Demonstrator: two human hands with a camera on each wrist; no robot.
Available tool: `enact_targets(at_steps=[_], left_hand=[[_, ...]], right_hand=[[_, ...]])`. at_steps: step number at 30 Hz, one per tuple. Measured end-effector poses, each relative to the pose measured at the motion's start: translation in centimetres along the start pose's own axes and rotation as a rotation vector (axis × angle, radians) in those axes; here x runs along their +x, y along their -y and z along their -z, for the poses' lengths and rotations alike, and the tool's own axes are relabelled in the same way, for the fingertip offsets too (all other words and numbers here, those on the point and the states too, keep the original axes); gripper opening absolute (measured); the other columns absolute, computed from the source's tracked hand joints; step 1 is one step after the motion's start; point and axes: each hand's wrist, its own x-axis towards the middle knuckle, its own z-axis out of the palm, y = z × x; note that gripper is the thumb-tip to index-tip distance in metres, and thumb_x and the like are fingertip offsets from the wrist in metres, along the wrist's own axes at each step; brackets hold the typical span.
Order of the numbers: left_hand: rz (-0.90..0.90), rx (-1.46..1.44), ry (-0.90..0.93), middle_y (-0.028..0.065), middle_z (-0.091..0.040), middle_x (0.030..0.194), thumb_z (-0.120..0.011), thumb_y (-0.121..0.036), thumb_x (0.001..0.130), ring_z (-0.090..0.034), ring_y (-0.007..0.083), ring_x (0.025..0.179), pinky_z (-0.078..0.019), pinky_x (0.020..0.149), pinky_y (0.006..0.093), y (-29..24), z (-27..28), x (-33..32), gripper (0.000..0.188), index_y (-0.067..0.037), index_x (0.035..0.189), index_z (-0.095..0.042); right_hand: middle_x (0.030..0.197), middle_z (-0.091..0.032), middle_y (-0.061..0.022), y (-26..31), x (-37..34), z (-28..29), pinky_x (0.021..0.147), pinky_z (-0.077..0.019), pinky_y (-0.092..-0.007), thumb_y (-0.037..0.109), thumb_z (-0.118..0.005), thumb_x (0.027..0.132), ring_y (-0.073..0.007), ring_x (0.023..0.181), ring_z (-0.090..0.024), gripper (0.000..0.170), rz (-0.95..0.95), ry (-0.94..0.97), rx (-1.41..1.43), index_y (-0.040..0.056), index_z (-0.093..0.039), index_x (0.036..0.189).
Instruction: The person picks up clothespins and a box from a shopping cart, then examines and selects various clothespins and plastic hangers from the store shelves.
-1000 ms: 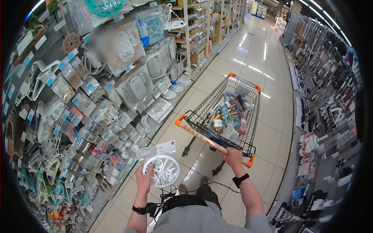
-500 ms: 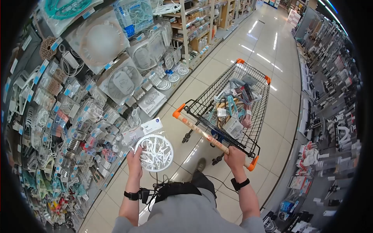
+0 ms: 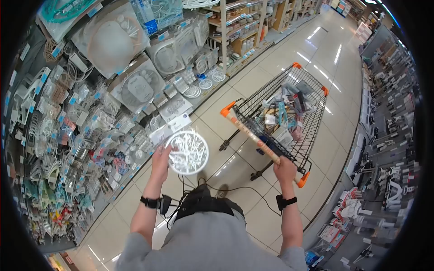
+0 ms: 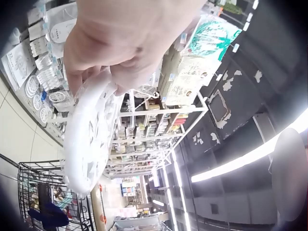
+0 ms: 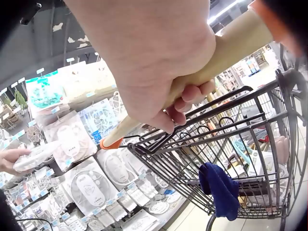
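One left hand [image 3: 160,162] pinches one white disc [image 3: 188,152] by its edge, thumb against fingers. The disc, in clear wrap, hangs over the floor [image 3: 214,119] between the left shelf and one cart [image 3: 312,135], apart from the cart. One right hand [image 3: 285,170] wraps round the cart's single handle [image 3: 253,135]. The cart has four orange corners [image 3: 304,179]; its goods [image 3: 285,115] lie too jumbled to count. One blue cloth [image 5: 220,192] hangs on it. Two wristbands [image 3: 150,202] and two shoes [image 3: 222,191] show.
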Motion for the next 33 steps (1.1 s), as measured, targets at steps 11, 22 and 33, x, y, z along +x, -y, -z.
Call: enact_targets(at_steps=[11, 22, 33], left_hand=[[0.272, 0.005, 0.075, 0.0090, -0.068, 0.100, -0.058, -0.021, 0.096, -0.067, 0.0172, 0.087, -0.0544, 0.073, 0.0298, 7.7, -2.9, 24.7, 0.026, 0.000, 0.112, -0.059], [0.517, 0.121, -0.132, 0.0093, -0.067, 0.101, -0.059, -0.021, 0.095, -0.067, 0.0194, 0.090, -0.0558, 0.075, 0.0347, 30.1, -11.7, 60.1, 0.025, -0.001, 0.109, -0.062], [0.550, 0.250, -0.157, 0.0067, -0.063, 0.099, -0.058, -0.021, 0.095, -0.063, 0.0174, 0.089, -0.0524, 0.071, 0.0333, 39.2, -12.4, 80.5, 0.022, -0.004, 0.110, -0.060]], right_hand=[[0.068, -0.057, -0.0106, -6.0, 9.3, -0.8, 0.054, -0.0461, -0.0441, 0.018, -0.068, 0.070, -0.0346, 0.064, -0.060, 0.017, -0.066, -0.019, -0.125, 0.0088, -0.054, 0.071], [0.073, -0.054, -0.0145, -9.5, 15.7, -0.7, 0.057, -0.0386, -0.0431, 0.023, -0.064, 0.073, -0.0361, 0.066, -0.054, 0.019, -0.222, 0.125, -0.127, 0.0048, -0.058, 0.074], [0.127, -0.055, -0.0238, -7.9, 23.0, 1.4, 0.100, -0.0428, -0.0447, 0.010, -0.066, 0.082, -0.0385, 0.120, -0.050, 0.031, -0.608, 0.533, -0.266, -0.0040, -0.062, 0.110]])
